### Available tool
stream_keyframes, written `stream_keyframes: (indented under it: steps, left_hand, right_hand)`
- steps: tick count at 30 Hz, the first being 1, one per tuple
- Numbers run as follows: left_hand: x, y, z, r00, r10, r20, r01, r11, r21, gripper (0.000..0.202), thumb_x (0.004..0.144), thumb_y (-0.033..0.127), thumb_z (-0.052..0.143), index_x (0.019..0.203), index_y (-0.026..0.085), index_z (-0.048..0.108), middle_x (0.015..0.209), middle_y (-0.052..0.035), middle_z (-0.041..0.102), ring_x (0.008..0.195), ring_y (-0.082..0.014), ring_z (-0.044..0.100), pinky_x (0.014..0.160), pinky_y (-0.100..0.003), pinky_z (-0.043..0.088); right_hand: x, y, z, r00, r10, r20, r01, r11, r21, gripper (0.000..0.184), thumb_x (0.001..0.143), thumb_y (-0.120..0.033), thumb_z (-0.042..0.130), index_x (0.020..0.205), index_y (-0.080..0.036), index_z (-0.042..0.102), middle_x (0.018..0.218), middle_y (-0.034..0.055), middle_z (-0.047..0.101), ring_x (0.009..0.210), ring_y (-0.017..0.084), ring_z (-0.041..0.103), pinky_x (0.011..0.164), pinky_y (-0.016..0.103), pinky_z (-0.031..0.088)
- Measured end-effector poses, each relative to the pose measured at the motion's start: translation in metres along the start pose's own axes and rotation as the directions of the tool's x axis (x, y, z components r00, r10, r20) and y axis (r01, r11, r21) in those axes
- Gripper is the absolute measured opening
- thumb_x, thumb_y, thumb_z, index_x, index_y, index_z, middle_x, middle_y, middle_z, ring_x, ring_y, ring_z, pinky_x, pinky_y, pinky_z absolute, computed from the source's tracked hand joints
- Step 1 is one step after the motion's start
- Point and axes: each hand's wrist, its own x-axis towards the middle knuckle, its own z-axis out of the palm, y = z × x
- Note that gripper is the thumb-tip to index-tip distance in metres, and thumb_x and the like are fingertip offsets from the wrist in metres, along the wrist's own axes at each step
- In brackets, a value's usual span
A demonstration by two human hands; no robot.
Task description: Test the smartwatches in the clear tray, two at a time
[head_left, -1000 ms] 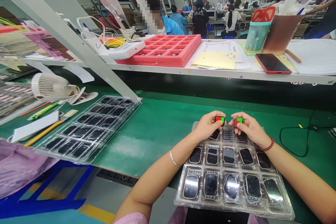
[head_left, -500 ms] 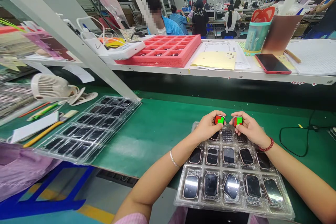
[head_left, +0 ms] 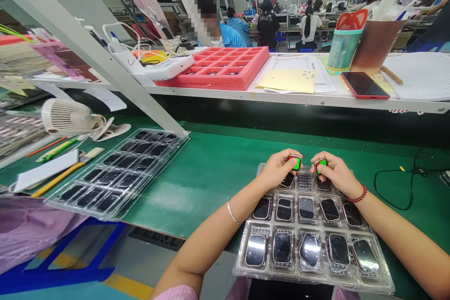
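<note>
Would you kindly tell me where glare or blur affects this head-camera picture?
In the head view, white glare crosses several black rounded-rectangular screens in the front row of the nearer clear plastic tray; in the head view, a pale sheen lies on the green bench top, and the left edge, beyond the white plastic fan, looks smeared.
</note>
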Motion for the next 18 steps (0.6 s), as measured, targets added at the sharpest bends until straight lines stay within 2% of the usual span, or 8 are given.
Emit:
stream_keyframes:
  steps: [5,10,14,18]
  left_hand:
    - [-0.0008,0.0028,-0.0003,1.0,-0.005,-0.011,0.006,1.0,0.019,0.025,0.083,0.037,0.056,0.092,0.014,0.062,0.076,-0.0037,0.065,0.06,-0.0098,0.058,0.056,-0.022,0.047]
    - [0.0,0.0035,-0.0009,0.999,-0.039,-0.034,0.039,0.999,0.01,0.027,0.083,0.037,0.054,0.093,0.013,0.064,0.076,-0.0039,0.066,0.057,-0.0102,0.059,0.052,-0.02,0.043]
    - [0.0014,0.0031,-0.0014,0.996,-0.053,-0.066,0.053,0.999,0.006,0.03,0.085,0.035,0.051,0.102,0.014,0.064,0.083,-0.0062,0.068,0.06,-0.0115,0.062,0.048,-0.019,0.039]
    - [0.0037,0.0,-0.0024,0.997,-0.033,-0.069,0.034,0.999,0.001,0.034,0.085,0.03,0.051,0.114,0.014,0.059,0.095,-0.0091,0.068,0.069,-0.0137,0.064,0.051,-0.019,0.042]
  right_hand:
    - [-0.0002,0.0002,-0.0004,1.0,0.013,-0.011,-0.012,1.0,0.022,0.016,0.087,-0.034,0.057,0.093,-0.02,0.059,0.074,0.002,0.065,0.052,0.01,0.05,0.047,0.023,0.043]
    - [-0.0002,-0.0014,0.0005,0.999,0.017,-0.03,-0.015,0.998,0.065,0.017,0.087,-0.035,0.056,0.087,-0.019,0.061,0.069,0.0023,0.064,0.058,0.013,0.054,0.045,0.021,0.043]
    - [0.0024,-0.0011,0.0008,0.999,0.008,-0.037,-0.003,0.99,0.143,0.022,0.087,-0.03,0.053,0.105,-0.02,0.059,0.089,0.0048,0.067,0.06,0.012,0.058,0.054,0.025,0.049]
    - [0.0053,-0.0008,0.0021,0.996,0.05,-0.074,-0.039,0.99,0.137,0.031,0.084,-0.027,0.053,0.115,-0.021,0.055,0.103,0.0082,0.066,0.067,0.014,0.063,0.058,0.029,0.053]
